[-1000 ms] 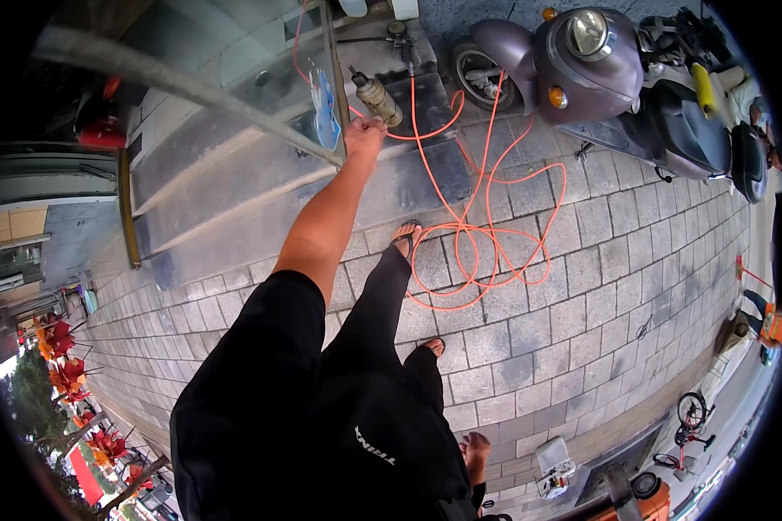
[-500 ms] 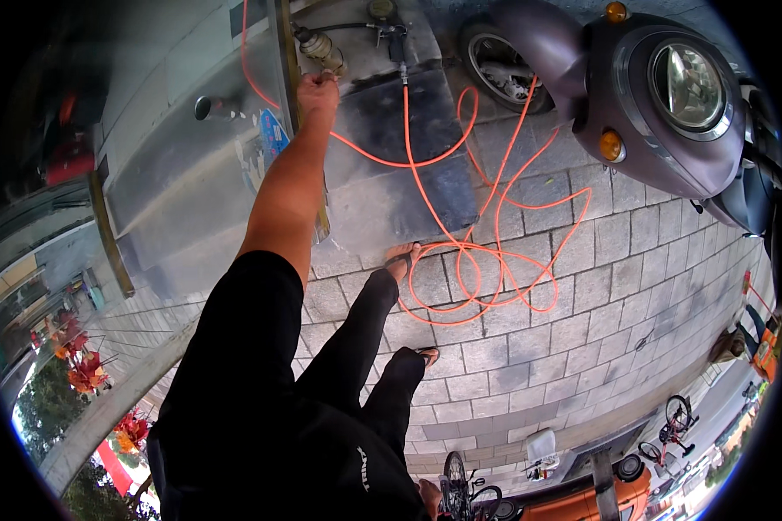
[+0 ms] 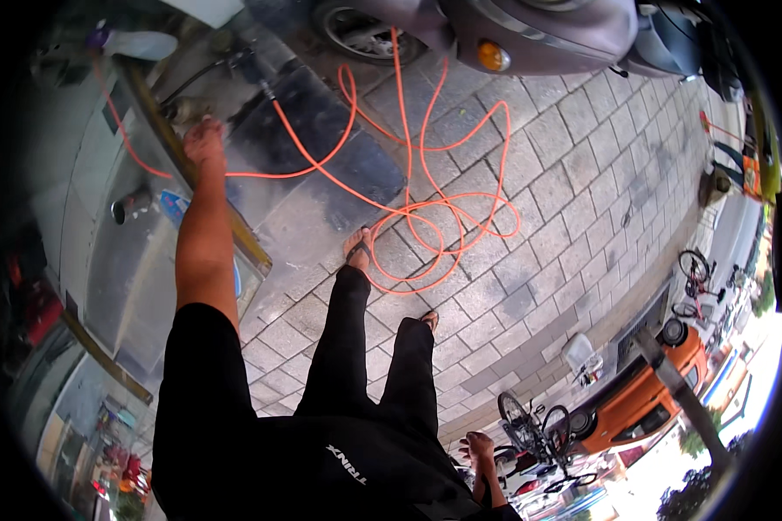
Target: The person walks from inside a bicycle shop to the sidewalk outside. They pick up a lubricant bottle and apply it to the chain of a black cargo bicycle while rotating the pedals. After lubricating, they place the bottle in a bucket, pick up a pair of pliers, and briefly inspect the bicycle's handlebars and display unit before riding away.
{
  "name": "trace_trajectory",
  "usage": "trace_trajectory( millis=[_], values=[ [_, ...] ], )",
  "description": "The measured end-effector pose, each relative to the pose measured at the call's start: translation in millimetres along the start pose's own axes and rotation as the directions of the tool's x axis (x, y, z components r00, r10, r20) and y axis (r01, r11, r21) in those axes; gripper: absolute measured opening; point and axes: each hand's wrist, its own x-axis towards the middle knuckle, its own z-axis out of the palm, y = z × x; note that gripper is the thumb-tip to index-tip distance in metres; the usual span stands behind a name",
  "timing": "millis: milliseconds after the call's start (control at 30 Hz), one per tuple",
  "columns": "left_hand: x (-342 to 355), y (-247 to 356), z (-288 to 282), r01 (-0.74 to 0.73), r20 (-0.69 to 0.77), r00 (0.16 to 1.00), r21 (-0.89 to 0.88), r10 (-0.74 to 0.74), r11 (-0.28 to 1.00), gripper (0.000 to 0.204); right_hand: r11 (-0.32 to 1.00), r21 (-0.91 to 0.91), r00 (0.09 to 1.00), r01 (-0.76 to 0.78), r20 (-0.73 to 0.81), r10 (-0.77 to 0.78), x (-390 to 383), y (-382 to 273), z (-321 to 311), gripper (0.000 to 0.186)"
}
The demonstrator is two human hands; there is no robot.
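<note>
My left arm reaches forward and to the left, toward a glass door (image 3: 104, 260) with a brownish metal edge. There my left hand (image 3: 204, 141) is closed at a dull, rounded metal door handle (image 3: 181, 110); the fingers are partly blurred. At lower right, my right hand (image 3: 478, 446) hangs beside my body, fingers loosely curled and apart, with nothing visible in it. An orange air hose (image 3: 291, 130) runs from a dark tyre inflator (image 3: 250, 65) on the step. Its loops lie on the paving near my sandalled foot (image 3: 357, 247).
A purple-grey scooter (image 3: 539, 39) stands at the far side, its wheel next to the hose. A dark slab (image 3: 321, 148) forms the step. Behind on the right are bicycles (image 3: 530, 425), an orange vehicle (image 3: 652, 395) and a person in orange (image 3: 752, 178). A white bottle (image 3: 143, 45) shows at upper left.
My view has turned, so the scooter and hose sit higher and further left. My left hand stays at the handle. My right hand, barely visible before, now shows more fully.
</note>
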Motion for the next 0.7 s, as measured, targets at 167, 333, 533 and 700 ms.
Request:
trace_trajectory(
  millis=[167, 333, 533, 700],
  values=[
    [5, 4, 24, 0.138, -0.011, 0.990, 0.140, -0.137, 0.981, 0.033, 0.998, 0.058, 1.000, -0.004, 0.023, 0.002, -3, 16, 21, 0.039],
    [11, 7, 34, 0.216, -0.002, 0.976, 0.148, -0.218, 0.965, 0.020, 0.998, 0.061, 0.998, -0.023, 0.057, 0.019, -9, 24, 36, 0.040],
    [-27, 26, 42, 0.327, -0.082, 0.943, 0.395, -0.322, 0.858, 0.052, 0.990, 0.127, 0.994, -0.065, 0.095, 0.053, 17, 46, 36, 0.036],
    [-138, 22, 38, 0.359, 0.111, 0.885, 0.454, -0.452, 0.815, 0.049, 0.946, 0.323, 0.996, 0.015, 0.079, -0.042, 37, 60, 50, 0.032]
  ],
)
